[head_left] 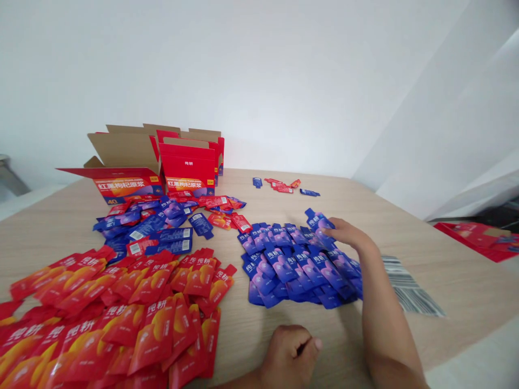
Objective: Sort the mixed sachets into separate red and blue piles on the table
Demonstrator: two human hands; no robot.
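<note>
My right hand (346, 232) grips a blue sachet (318, 220) at the far right of the blue sachet pile (300, 265). The held sachet is tilted, its narrow neck pointing up and left. The pile's sachets overlap in rows, mostly printed side up. Close to the table's near edge, my left hand (290, 354) is curled into a loose fist, with nothing visible in it. To its left lies a wide spread of red and orange sachets (117, 324), also overlapping in rows.
Open red cartons (188, 162) stand at the back left. Before them is a mixed heap of red and blue sachets (162, 221). A few loose sachets (281, 186) lie at the back. Right of my forearm is a striped sheet (411, 289); a red carton (482, 240) sits at the right edge.
</note>
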